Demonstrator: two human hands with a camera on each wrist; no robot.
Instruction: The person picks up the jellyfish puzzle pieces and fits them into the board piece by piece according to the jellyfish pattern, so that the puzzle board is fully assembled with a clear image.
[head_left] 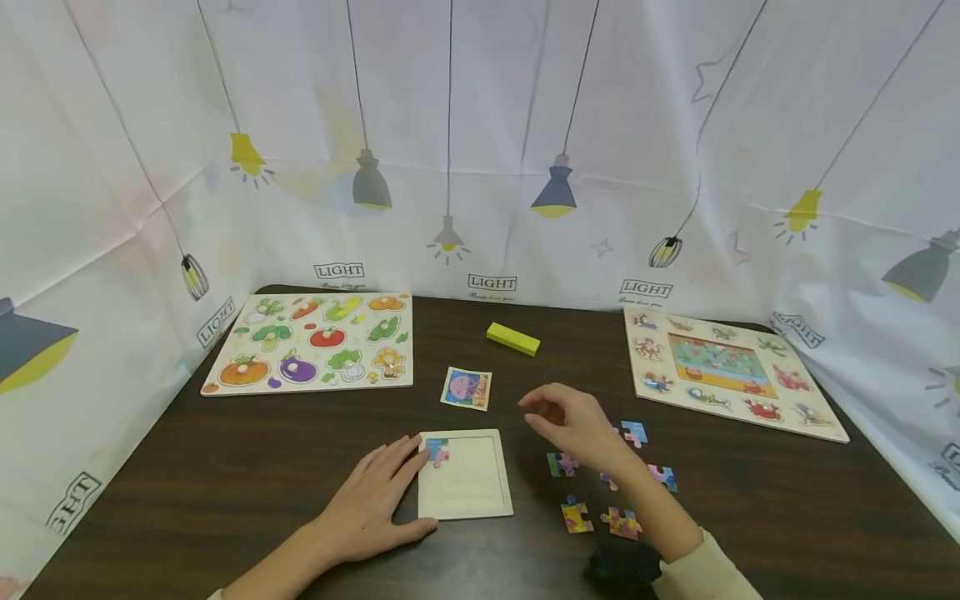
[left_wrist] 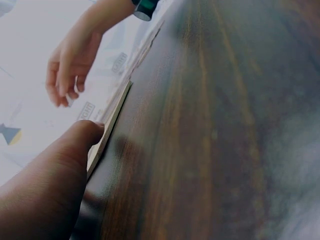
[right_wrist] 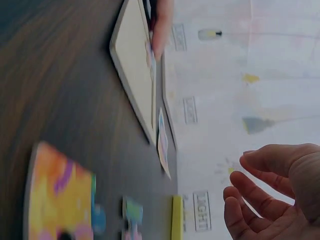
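Observation:
My left hand (head_left: 372, 504) rests against the left side of a small cream jigsaw tray (head_left: 468, 487), fingers extended along its upper left edge and thumb at its lower left corner. One blue-and-pink jigsaw piece (head_left: 438, 451) lies in the tray's upper left corner, partly beside my fingertips. Raised above the table, my right hand (head_left: 576, 427) has loosely bent fingers, with nothing between thumb and fingertips in the right wrist view. Several loose jigsaw pieces lie under and around the right forearm, including a yellow one (head_left: 577, 517) and a blue one (head_left: 634, 432); the arm hides some.
A small picture card (head_left: 467, 389) with a pink sea creature lies above the tray. Beyond it is a yellow block (head_left: 513, 339). A vegetable peg board (head_left: 352, 337) stands back left, a sea-animal board (head_left: 738, 408) back right. A printed curtain (head_left: 480, 125) encloses the table.

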